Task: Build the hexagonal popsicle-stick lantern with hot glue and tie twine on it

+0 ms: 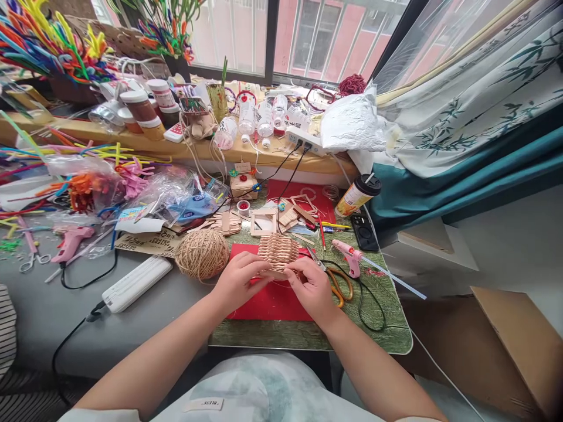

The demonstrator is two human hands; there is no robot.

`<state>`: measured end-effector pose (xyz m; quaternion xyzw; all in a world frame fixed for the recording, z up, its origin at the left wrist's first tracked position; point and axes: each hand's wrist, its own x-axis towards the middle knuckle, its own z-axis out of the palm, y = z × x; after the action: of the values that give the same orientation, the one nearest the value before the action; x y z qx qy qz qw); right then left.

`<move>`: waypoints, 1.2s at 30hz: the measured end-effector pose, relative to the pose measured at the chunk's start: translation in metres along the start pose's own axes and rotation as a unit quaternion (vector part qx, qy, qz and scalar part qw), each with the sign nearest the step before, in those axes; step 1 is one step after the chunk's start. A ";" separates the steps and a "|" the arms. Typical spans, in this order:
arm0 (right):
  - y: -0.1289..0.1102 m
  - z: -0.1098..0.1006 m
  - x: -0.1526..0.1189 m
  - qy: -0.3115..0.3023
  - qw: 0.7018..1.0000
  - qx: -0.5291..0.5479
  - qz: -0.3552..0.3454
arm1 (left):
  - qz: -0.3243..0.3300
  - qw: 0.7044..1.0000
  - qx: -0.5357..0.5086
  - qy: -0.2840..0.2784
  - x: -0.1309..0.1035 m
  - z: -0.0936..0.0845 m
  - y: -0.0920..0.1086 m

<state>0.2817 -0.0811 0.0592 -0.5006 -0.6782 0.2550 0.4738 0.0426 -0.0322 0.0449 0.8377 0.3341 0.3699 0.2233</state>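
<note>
Between my two hands is a small piece of woven twine (278, 248), light brown with a ridged weave, held over a red sheet (272, 302). My left hand (244, 274) pinches its lower left edge with thumb and fingers. At the lower right edge, my right hand (311, 283) grips it with bent fingers. A big ball of twine (202, 254) sits just left of my left hand. Scissors with orange-brown handles (341, 286) lie beside my right hand, and a pink glue gun (349, 257) with a clear stick rests farther right.
A drink cup (357, 196) and a phone (364, 233) stand at the right edge. Wooden sticks and a small frame (264, 223) lie behind my hands. To the left are a white power strip (137, 283), another pink glue gun (73, 243) and bagged pipe cleaners (88, 187).
</note>
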 end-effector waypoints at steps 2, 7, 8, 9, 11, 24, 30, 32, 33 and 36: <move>-0.004 0.000 0.004 -0.004 1.000 0.001 -0.005 | -0.004 1.000 -0.009 0.000 0.003 -0.001 -0.001; -0.003 0.001 0.009 -0.010 1.000 -0.010 -0.011 | -0.031 0.999 -0.030 0.013 0.003 -0.006 -0.001; -0.001 0.001 0.008 -0.008 1.000 -0.015 -0.007 | -0.044 0.999 -0.030 0.014 0.002 -0.007 -0.001; 0.000 0.001 0.007 -0.007 1.000 -0.019 -0.003 | -0.054 0.998 -0.028 0.015 0.002 -0.008 0.000; 0.003 0.001 0.005 -0.008 1.000 -0.025 0.005 | -0.056 0.998 -0.025 0.017 0.001 -0.009 0.000; 0.017 -0.008 -0.013 0.007 0.999 -0.024 0.029 | -0.026 0.999 -0.041 -0.007 0.005 -0.005 -0.008; 0.043 -0.008 -0.033 0.036 0.993 0.017 0.110 | -0.006 0.999 -0.027 -0.026 0.009 -0.010 -0.008; 0.052 -0.002 -0.038 0.042 0.988 0.058 0.138 | -0.006 0.999 -0.029 -0.029 0.009 -0.010 -0.008; 0.056 0.001 -0.040 0.046 0.985 0.081 0.148 | -0.006 0.999 -0.035 -0.029 0.008 -0.009 -0.008; 0.065 0.007 -0.046 0.062 0.975 0.132 0.165 | -0.023 0.998 -0.058 -0.017 0.003 -0.007 -0.011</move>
<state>0.3060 -0.0988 -0.0152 -0.5529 -0.5162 0.3856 0.5283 0.0347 -0.0220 0.0439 0.8218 0.3269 0.3690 0.2857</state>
